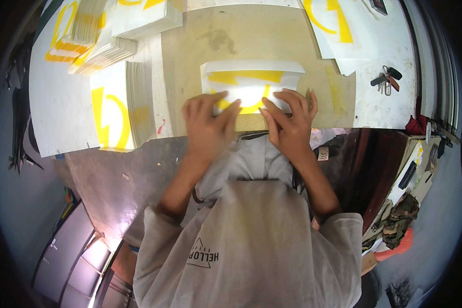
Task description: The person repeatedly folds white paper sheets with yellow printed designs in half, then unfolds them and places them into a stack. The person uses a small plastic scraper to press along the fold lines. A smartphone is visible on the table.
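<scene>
grey t-shirt (256, 236) nearest; left hand (209, 115) and right hand (291, 115) touch a yellow-printed white sheet (245, 91), whether pinching i cannot tell. probably light, easily creased; best held by its edges.

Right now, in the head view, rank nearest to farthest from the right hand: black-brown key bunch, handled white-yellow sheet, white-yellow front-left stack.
1. White-yellow sheet, under the right hand.
2. Key bunch, to the right.
3. Front-left stack, far left.
</scene>
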Demonstrator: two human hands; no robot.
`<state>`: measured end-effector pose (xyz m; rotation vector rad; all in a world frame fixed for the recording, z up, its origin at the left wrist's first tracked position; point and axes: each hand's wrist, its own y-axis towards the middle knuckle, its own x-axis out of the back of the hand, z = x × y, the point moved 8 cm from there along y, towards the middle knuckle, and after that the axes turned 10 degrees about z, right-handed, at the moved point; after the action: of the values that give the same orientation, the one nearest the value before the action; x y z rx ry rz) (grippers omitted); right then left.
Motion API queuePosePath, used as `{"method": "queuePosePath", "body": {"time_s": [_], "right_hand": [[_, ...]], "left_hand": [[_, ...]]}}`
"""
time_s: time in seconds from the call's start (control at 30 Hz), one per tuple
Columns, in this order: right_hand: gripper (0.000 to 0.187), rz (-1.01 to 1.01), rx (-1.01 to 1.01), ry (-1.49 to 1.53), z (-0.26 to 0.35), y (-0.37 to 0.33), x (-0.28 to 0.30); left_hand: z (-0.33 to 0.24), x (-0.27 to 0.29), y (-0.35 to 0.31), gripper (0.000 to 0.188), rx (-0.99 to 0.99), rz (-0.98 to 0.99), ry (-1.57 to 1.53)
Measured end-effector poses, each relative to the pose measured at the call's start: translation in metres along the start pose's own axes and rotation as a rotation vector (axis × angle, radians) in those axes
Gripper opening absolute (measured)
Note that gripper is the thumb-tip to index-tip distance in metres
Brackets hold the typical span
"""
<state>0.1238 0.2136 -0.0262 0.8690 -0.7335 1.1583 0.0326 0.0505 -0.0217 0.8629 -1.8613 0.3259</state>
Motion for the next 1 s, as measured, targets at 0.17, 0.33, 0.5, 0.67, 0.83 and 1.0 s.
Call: {"method": "queuePosePath", "body": {"time_s": [0.17,0.33,0.5,0.67,0.83,1.0], "right_hand": [[0.024,0.027,-0.022,-0.015,0.008,0.004,-0.002],[0.025,0.062,0.016,0.023,0.043,0.027,-0.032],[0.022,0.013,-0.157,-0.065,-0.024,-0.008,0.018],[0.022,0.007,-0.240,-0.090,-0.041,-0.019,0.032],[0.022,-0.007,-0.263,-0.004,-0.042,-0.018,0.033],[0.021,0.017,-0.251,-0.003,-0.052,-0.017,0.043]], "left_hand": [[0.030,0.016,-0.009,0.025,0.059,0.037,0.003],[0.033,0.017,-0.008,0.025,0.085,0.055,0.010],[0.038,0.023,-0.008,0.025,0.100,0.085,0.011],[0.040,0.029,-0.008,0.027,0.069,0.065,0.072],[-0.010,0.006,-0.016,0.042,-0.123,0.011,-0.043],[-0.043,-0.042,-0.002,0.057,-0.155,0.282,-0.141]]}}
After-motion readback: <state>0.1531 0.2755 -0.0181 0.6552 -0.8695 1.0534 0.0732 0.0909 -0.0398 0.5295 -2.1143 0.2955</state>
